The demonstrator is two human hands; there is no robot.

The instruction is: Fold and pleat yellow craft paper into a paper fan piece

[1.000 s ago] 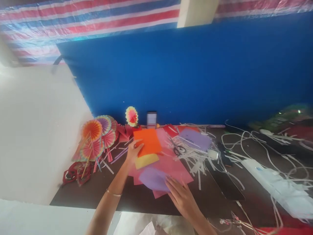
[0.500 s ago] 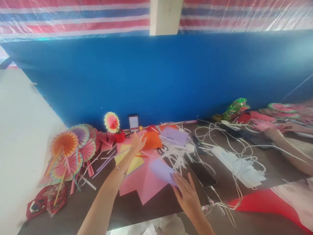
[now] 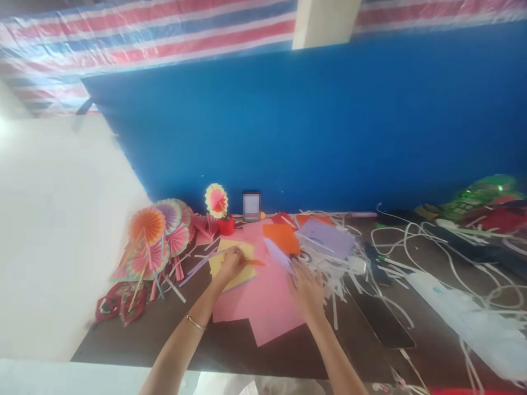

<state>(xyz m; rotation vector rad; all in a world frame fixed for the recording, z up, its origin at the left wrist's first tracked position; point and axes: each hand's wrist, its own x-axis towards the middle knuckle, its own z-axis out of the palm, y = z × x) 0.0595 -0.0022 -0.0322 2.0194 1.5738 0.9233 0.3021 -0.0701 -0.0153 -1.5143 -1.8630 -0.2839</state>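
Note:
My left hand is closed over the yellow paper, with its fingers around one end of a narrow orange paper strip. A silver bangle circles that wrist. My right hand grips the lower end of a folded purple sheet, which stands tilted above the pink paper. Its thumb is partly hidden. An orange sheet lies just beyond the purple one. Scissors show in part by my right fingertips.
Finished paper fans stand at left. A small fan rises from a red pot beside an upright phone. White paper scraps, a dark phone, a power strip and tangled cables lie at right.
The view has swung left. My left hand has drawn back from near the upright phone and closed on the orange strip. My right hand has moved forward with the purple sheet.

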